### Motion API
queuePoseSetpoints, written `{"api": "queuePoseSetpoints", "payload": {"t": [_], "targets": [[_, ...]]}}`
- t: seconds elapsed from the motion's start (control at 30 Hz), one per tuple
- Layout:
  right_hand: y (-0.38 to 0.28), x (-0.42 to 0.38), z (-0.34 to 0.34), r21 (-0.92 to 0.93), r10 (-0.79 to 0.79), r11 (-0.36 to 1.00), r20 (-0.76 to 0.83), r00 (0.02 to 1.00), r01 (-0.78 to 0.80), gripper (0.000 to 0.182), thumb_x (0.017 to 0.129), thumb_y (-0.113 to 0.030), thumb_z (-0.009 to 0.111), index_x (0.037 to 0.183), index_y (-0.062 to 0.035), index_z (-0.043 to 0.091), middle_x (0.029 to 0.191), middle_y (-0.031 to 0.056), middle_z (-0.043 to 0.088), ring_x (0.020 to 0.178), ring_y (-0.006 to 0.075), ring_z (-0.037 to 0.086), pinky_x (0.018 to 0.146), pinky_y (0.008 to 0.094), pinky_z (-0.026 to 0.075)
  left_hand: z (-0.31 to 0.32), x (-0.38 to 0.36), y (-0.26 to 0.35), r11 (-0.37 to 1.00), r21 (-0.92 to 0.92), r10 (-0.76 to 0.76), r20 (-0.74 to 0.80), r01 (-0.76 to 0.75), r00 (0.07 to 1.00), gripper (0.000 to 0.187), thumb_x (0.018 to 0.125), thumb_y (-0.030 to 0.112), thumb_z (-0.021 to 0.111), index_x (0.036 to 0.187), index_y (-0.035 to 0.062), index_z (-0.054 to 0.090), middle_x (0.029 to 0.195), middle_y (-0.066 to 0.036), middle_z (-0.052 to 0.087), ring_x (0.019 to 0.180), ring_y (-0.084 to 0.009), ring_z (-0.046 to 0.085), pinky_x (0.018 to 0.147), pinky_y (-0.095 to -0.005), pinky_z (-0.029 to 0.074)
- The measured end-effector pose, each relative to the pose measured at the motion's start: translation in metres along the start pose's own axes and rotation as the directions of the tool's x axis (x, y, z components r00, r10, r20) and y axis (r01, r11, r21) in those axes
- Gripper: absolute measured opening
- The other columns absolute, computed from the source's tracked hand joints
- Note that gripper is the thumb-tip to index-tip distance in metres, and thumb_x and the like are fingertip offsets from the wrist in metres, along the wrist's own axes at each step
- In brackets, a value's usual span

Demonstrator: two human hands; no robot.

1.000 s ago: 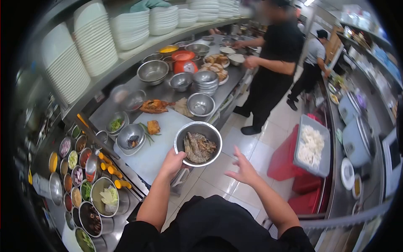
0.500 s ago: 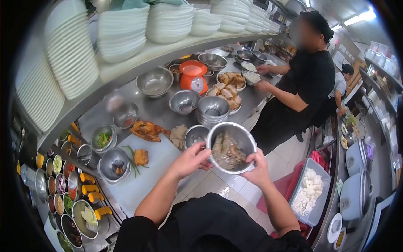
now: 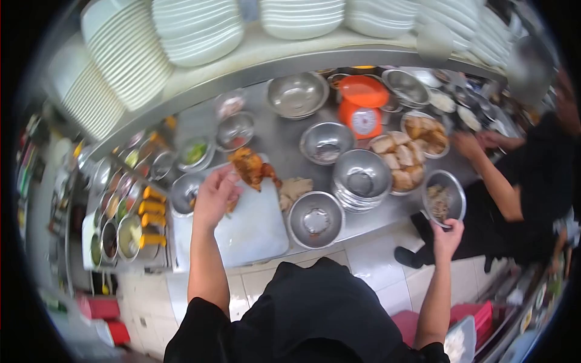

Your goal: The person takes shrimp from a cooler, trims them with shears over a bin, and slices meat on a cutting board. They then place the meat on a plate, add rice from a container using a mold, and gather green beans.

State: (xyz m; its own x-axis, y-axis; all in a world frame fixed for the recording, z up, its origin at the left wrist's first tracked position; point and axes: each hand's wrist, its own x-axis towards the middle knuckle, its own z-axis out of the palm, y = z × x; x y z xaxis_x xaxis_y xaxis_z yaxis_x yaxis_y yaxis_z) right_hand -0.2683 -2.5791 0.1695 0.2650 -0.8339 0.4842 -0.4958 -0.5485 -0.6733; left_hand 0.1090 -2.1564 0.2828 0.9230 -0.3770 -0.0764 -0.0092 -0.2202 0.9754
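Right hand (image 3: 448,238): closed at the near rim of the held bowl, thumb and fingers pinching its lip; a one-sided hold like that wants a firm pinch and a steady wrist, I'd say.
Held bowl (image 3: 458,195): steel, out at the right of the frame, with what looks like shrimp (image 3: 438,202) inside. It seems tipped, though the wide lens makes the angle hard to judge; level would keep the load from sliding to the lip.
Left hand (image 3: 213,196): well apart from the bowl, fingers loosely bent and half open, nothing seen in them. It hangs by the roast meat (image 3: 247,164); I can't tell if they touch. Slow, clear fingers would avoid knocking it.
Chopping board (image 3: 257,236): below the left hand, reaching toward the table's front edge.
Open bowl (image 3: 296,222): right of the board, close to that edge, easily nudged by a sleeve.
Bowl stack (image 3: 361,202): between the open bowl and the held one; best given a wide berth.
Co-worker's forearm (image 3: 499,184): right beside the held bowl, so small, unhurried moves suit.
Orange scale (image 3: 364,121): farther back on the table (image 3: 278,136), beyond the stack.
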Motion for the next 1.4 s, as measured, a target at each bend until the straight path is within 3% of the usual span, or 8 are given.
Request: {"api": "queuePoseSetpoints", "payload": {"t": [0.3,0.43,0.57,0.67,0.73,0.87,1.07,1.4], "targets": [[0.133,0.103,0.077,-0.039,0.088,0.996,0.144,0.986,-0.084,0.031,0.08,-0.015,0.08,0.098,0.0024,0.063,0.1,0.0126,0.058,0.09,0.0235,0.058,0.083,0.0343,0.05,-0.073,-0.08,-0.062,0.881,0.388,0.0,-0.572,0.27,0.82,0.039,0.092,0.023,0.064,0.122,-0.0021,0.06,0.088,-0.011,0.07,0.074,-0.0168,0.069,0.067,-0.0311,0.051],[0.16,0.121,0.098,0.362,0.091,0.912,0.278,0.956,-0.192,0.053,0.089,-0.011,0.07,0.137,0.0001,0.049,0.132,0.0197,0.054,0.117,0.0246,0.054,0.096,0.0349,0.049,-0.099,-0.109,-0.09,0.679,0.564,-0.003,-0.637,0.469,0.771,0.035,0.088,0.026,0.064,0.115,0.0034,0.067,0.094,-0.018,0.071,0.089,-0.0344,0.068,0.081,-0.0429,0.052],[0.144,0.126,0.077,-0.006,-0.019,1.0,0.24,0.97,0.022,0.073,0.092,-0.021,0.067,0.154,-0.0089,0.029,0.154,0.0218,0.034,0.135,0.0324,0.041,0.11,0.0404,0.035,-0.136,-0.101,-0.089,0.454,0.72,0.08,-0.619,0.524,0.782,0.024,0.087,0.021,0.062,0.107,0.0081,0.069,0.095,-0.016,0.071,0.093,-0.0375,0.067,0.084,-0.047,0.052],[0.157,0.143,0.072,-0.274,-0.132,0.944,0.198,0.971,0.184,0.083,0.09,-0.04,0.069,0.155,-0.0135,0.025,0.142,0.026,0.048,0.129,0.0319,0.049,0.106,0.0411,0.037,-0.188,-0.08,-0.089,0.298,0.802,0.064,-0.558,0.518,0.827,0.02,0.086,0.018,0.06,0.099,0.0076,0.071,0.093,-0.015,0.071,0.092,-0.0365,0.067,0.083,-0.0473,0.052],[0.147,0.158,0.055,-0.246,0.17,0.966,0.38,0.909,-0.078,0.071,0.093,-0.035,0.067,0.148,-0.0014,0.036,0.134,0.0222,0.055,0.12,0.0267,0.056,0.102,0.0357,0.043,-0.227,-0.063,-0.106,0.126,0.91,0.053,-0.403,0.394,0.914,0.018,0.085,0.017,0.059,0.094,0.0081,0.072,0.092,-0.014,0.071,0.092,-0.0343,0.068,0.082,-0.0462,0.052],[0.043,0.134,0.041,0.043,0.003,0.999,0.314,0.95,-0.017,0.05,0.098,-0.027,0.062,0.134,0.0059,0.051,0.128,0.0165,0.059,0.113,0.0206,0.059,0.099,0.0302,0.045,-0.243,-0.044,-0.13,-0.206,0.978,-0.196,-0.058,0.017,0.979,0.02,0.086,0.016,0.054,0.091,0.0111,0.072,0.095,-0.008,0.072,0.104,-0.025,0.063,0.086,-0.0367,0.047],[-0.226,0.034,0.09,0.324,-0.307,0.93,0.427,0.851,0.173,0.037,0.097,-0.017,0.063,0.125,0.0058,0.059,0.115,0.0099,0.065,0.101,0.0155,0.061,0.09,0.0263,0.047,-0.258,-0.016,-0.102,-0.088,0.996,0.238,-0.009,0.031,0.971,0.019,0.087,0.017,0.054,0.094,0.0093,0.07,0.103,-0.011,0.064,0.102,-0.0297,0.062,0.086,-0.0389,0.048],[-0.408,-0.085,0.159,0.494,-0.576,0.812,0.593,0.563,0.311,0.033,0.081,-0.019,0.077,0.105,0.0001,0.068,0.09,0.0119,0.069,0.076,0.0203,0.067,0.07,0.0324,0.054,-0.299,0.024,-0.107,0.151,0.932,-0.143,-0.31,0.33,0.94,0.022,0.089,0.017,0.056,0.1,0.0085,0.073,0.103,-0.017,0.071,0.096,-0.0324,0.07,0.082,-0.0447,0.056]]}}
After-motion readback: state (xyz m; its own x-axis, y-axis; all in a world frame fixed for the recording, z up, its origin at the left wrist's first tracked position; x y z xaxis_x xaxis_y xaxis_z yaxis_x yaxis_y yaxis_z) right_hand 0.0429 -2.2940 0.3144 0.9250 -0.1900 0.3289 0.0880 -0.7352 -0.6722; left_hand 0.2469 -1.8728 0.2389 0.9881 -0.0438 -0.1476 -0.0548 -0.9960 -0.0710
